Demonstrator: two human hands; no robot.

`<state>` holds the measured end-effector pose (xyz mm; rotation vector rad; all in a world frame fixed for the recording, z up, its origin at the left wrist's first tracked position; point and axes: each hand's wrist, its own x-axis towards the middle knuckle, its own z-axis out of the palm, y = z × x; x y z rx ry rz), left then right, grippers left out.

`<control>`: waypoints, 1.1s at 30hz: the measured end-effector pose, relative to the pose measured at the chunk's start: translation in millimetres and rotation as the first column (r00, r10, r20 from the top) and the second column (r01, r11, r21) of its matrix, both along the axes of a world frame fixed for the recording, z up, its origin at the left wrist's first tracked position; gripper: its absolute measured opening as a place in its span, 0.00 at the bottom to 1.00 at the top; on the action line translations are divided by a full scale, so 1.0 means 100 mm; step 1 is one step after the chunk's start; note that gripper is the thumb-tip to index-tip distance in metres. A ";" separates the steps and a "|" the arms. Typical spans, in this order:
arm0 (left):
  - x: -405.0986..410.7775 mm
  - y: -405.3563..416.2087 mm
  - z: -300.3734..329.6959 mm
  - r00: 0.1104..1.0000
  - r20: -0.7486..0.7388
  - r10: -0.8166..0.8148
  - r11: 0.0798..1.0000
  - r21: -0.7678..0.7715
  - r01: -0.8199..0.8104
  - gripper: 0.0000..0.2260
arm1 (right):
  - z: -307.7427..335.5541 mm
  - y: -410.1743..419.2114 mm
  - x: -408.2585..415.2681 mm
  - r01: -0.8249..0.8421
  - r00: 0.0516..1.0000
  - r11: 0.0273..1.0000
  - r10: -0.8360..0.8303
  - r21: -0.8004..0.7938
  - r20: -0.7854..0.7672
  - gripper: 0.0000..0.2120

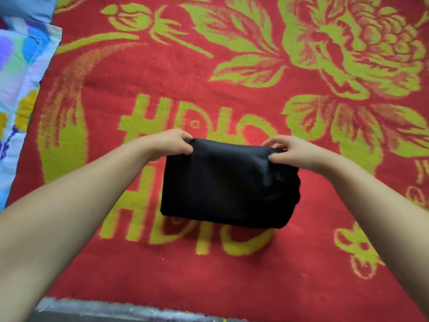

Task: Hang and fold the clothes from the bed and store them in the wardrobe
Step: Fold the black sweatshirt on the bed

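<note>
Nearest the lens, two bare forearms reaching in from the bottom corners over a red blanket (209, 270) patterned with yellow-green flowers. Far left, a bright floral pillow (16, 94). Left hand (170, 142) pinching the far left corner of a folded black garment (228, 184), flat on the blanket at centre. Right hand (286, 151) gripping its far right corner.

The light is bright, even and soft, with only a faint shadow under the black cloth (228, 182), whose folds are lost in darkness. The whole picture is slightly blurred, and the wide lens bends the blanket (232, 66) pattern and stretches the forearms near the edges.
</note>
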<state>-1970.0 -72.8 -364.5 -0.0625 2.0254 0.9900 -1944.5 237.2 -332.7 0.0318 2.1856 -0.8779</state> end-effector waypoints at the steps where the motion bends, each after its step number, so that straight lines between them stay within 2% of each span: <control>1: -0.08 0.06 -0.11 0.997 -0.027 0.070 0.997 -0.037 -0.071 0.08 | -0.12 0.00 -0.08 0.058 0.997 0.998 -0.056 0.029 -0.044 0.13; 3: -0.10 0.17 -0.32 0.973 -0.135 0.187 0.966 -0.155 -0.207 0.10 | -0.37 -0.08 -0.16 0.147 0.980 0.974 -0.119 0.174 -0.160 0.15; 5: 0.04 0.26 -0.49 0.891 -0.395 0.225 0.904 -0.258 -0.342 0.17 | -0.55 -0.24 -0.08 0.246 0.939 0.914 -0.142 0.323 -0.313 0.21; 6: 0.18 0.31 -0.53 0.830 -0.539 0.141 0.895 -0.288 -0.339 0.21 | -0.60 -0.37 0.02 0.270 0.904 0.887 -0.099 0.375 -0.416 0.23; 8: 0.54 0.52 -0.57 0.674 -0.720 -0.162 0.913 -0.369 -0.175 0.24 | -0.68 -0.67 0.32 0.208 0.796 0.874 0.109 0.438 -0.596 0.24; 9: 0.71 0.65 -0.60 0.600 -0.732 -0.323 0.894 -0.444 -0.061 0.25 | -0.71 -0.81 0.48 0.136 0.752 0.870 0.221 0.473 -0.621 0.25; 10: 0.85 0.76 -0.64 0.563 -0.692 -0.452 0.848 -0.529 0.030 0.26 | -0.76 -0.89 0.62 0.065 0.733 0.849 0.316 0.524 -0.603 0.26; 11: 0.93 0.81 -0.70 0.577 -0.627 -0.522 0.804 -0.588 0.089 0.26 | -0.83 -0.91 0.72 0.014 0.754 0.826 0.362 0.564 -0.548 0.26; 13: 0.96 0.77 -0.87 0.680 -0.554 -0.479 0.798 -0.598 0.076 0.26 | -1.01 -0.77 0.80 -0.006 0.817 0.803 0.347 0.596 -0.460 0.27; 15: 0.89 0.65 -1.04 0.758 -0.539 -0.368 0.826 -0.564 -0.001 0.27 | -1.15 -0.61 0.77 -0.008 0.827 0.802 0.341 0.597 -0.447 0.27; 18: 0.85 0.58 -1.20 0.791 -0.513 -0.334 0.835 -0.550 -0.004 0.27 | -1.32 -0.59 0.71 -0.044 0.831 0.811 0.354 0.583 -0.430 0.28; 23: 0.77 0.60 -1.12 0.879 -0.343 -0.331 0.839 -0.533 0.108 0.29 | -1.27 -0.58 0.60 -0.151 0.885 0.824 0.359 0.546 -0.297 0.29; 25: 0.82 0.57 -0.96 0.834 -0.378 -0.403 0.820 -0.553 0.145 0.30 | -1.10 -0.58 0.63 -0.172 0.892 0.862 0.341 0.477 -0.295 0.31; 27: 0.99 0.48 -0.77 0.688 -0.505 -0.521 0.803 -0.563 0.195 0.33 | -0.90 -0.60 0.83 -0.181 0.882 0.900 0.327 0.396 -0.339 0.35; 29: 1.25 0.37 -0.69 0.531 -0.551 -0.644 0.752 -0.585 0.305 0.38 | -0.80 -0.63 1.19 -0.257 0.848 0.859 0.421 0.443 -0.323 0.42; 30: 1.36 0.32 -0.68 0.499 -0.521 -0.692 0.711 -0.610 0.350 0.42 | -0.79 -0.66 1.37 -0.292 0.834 0.818 0.472 0.496 -0.286 0.46; 32: 1.52 0.27 -0.74 0.548 -0.431 -0.716 0.667 -0.655 0.356 0.51 | -0.83 -0.71 1.59 -0.271 0.851 0.764 0.475 0.586 -0.225 0.51; 33: 1.54 0.28 -0.78 0.586 -0.414 -0.697 0.668 -0.673 0.318 0.53 | -0.89 -0.72 1.59 -0.220 0.860 0.760 0.447 0.612 -0.247 0.53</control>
